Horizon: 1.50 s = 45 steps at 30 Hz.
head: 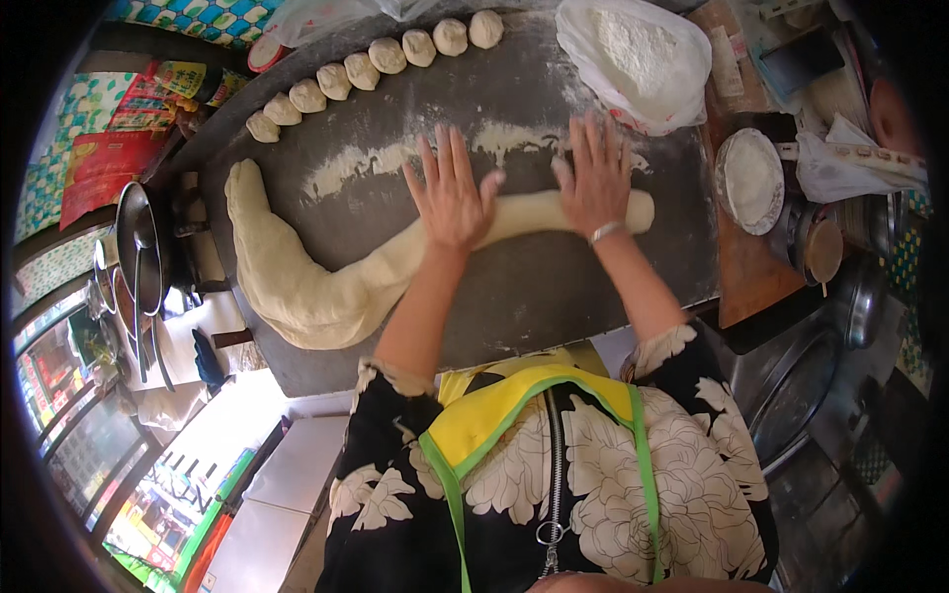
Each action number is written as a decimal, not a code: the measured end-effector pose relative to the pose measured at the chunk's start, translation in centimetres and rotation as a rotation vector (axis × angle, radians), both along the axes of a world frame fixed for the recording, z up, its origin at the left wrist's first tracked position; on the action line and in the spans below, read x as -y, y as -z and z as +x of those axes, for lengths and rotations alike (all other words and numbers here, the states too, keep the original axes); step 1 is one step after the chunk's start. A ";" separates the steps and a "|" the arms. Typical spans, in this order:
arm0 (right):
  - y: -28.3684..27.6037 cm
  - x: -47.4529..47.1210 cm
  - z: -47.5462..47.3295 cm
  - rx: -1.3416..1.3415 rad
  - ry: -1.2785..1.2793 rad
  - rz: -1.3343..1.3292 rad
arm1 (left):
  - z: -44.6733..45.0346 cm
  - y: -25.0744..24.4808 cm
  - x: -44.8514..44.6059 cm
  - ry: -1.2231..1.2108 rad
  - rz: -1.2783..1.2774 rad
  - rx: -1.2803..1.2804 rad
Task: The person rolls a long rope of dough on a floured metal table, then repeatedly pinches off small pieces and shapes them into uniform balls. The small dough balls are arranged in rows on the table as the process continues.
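Note:
A long roll of pale dough curves across the dark worktop, thick at the left and narrower toward the right. My left hand lies flat on its middle stretch with fingers spread. Near the roll's right end, my right hand, with a bracelet at the wrist, rests palm down on the dough. Both hands are slightly blurred. Scattered flour lies just beyond the fingertips. Several round dough pieces form a row along the far left edge.
An open plastic bag of flour stands at the back right. Beside the worktop, a floury round dish sits on a brown board. Pans with long handles are at the left, near red packets.

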State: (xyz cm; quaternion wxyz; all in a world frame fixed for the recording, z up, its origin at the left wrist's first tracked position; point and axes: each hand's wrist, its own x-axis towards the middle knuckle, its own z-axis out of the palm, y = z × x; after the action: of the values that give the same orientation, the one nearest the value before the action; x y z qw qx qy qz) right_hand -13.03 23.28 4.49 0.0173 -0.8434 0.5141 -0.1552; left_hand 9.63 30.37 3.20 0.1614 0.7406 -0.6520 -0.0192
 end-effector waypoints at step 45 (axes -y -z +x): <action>-3.9 -6.2 -9.7 0.220 -0.005 0.004 | -7.3 -7.3 0.1 0.588 0.325 -0.666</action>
State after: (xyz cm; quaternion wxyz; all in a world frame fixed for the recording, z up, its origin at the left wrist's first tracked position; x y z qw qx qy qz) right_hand -22.71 29.43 8.36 0.0757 -0.8224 0.5074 -0.2457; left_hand 2.29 30.28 10.48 0.2312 0.4938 -0.7354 -0.4023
